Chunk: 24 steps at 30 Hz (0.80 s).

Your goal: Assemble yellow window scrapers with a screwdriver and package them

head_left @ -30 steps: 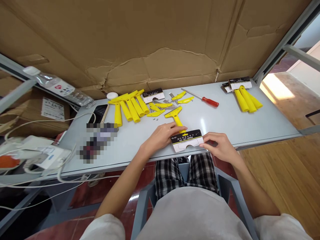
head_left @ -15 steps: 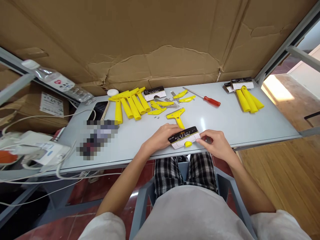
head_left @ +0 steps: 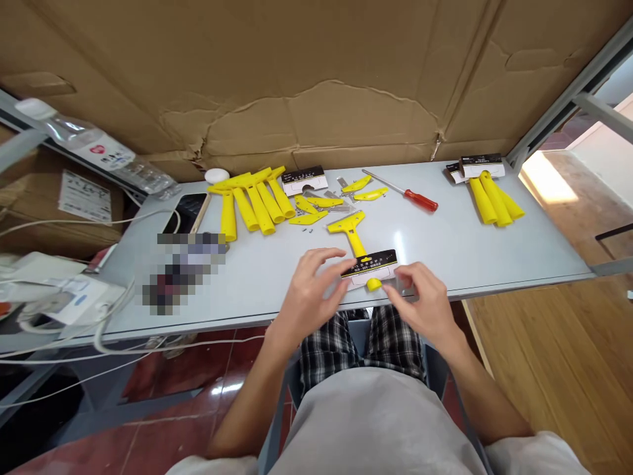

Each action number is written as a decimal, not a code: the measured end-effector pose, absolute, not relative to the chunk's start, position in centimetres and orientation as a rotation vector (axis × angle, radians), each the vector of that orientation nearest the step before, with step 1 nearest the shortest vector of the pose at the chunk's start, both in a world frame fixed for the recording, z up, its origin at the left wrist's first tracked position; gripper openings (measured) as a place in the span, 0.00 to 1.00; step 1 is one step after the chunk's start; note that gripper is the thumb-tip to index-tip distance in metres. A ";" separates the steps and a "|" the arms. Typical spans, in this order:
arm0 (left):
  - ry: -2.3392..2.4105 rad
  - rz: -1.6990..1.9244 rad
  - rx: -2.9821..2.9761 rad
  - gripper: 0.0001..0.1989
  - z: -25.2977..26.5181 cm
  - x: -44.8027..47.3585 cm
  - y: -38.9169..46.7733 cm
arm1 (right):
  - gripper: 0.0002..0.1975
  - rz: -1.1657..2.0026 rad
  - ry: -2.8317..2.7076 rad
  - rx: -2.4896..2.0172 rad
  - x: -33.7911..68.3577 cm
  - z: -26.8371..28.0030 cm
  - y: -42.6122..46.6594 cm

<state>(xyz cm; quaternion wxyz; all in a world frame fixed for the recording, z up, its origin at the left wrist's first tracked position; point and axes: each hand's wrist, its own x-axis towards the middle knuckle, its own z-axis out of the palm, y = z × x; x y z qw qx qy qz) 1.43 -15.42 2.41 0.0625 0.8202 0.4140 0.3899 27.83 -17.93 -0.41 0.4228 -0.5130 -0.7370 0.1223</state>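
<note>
A black-and-white printed card (head_left: 372, 265) lies over the lower part of a yellow scraper handle (head_left: 352, 232) near the table's front edge. The handle's rounded end shows through the card at its lower side, and its T-shaped head points away from me. My left hand (head_left: 311, 290) is at the card's left end, thumb and fingers spread apart. On the other side, my right hand (head_left: 420, 297) is at the card's right end with a gap between thumb and fingers. Whether the fingertips touch the card I cannot tell.
Several yellow scraper handles (head_left: 257, 204) stand grouped at the back left, beside another card (head_left: 305, 181). Yellow blade covers (head_left: 309, 218), metal blades and small screws lie mid-table. A red-handled screwdriver (head_left: 420, 200) is right of them. Carded handles (head_left: 494, 201) lie far right, a bottle (head_left: 103, 155) left.
My left hand has come off the card's left end and its fingers have opened. My right hand's fingers have spread a little. The card sits slightly straighter.
</note>
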 end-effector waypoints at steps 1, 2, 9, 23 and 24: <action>1.229 1.126 2.535 0.17 2.0 1.9 -15.7 | 0.10 0.279 -1.877 -1.298 27.2 -0.6 -18.2; 1.211 1.064 2.584 0.18 1.6 2.3 -15.8 | 0.11 0.254 -1.912 -1.328 26.5 -0.7 -18.4; 1.287 0.750 2.713 0.18 -0.3 3.2 -14.4 | 0.12 0.256 -1.991 -1.489 24.7 -1.0 -18.2; 1.733 0.516 2.594 0.21 1.2 3.0 -10.5 | 0.13 0.322 -2.049 -1.395 26.6 -0.3 -22.1; 1.738 0.492 2.594 0.20 1.4 2.8 -10.0 | 0.14 0.317 -2.065 -1.376 26.7 -0.3 -22.1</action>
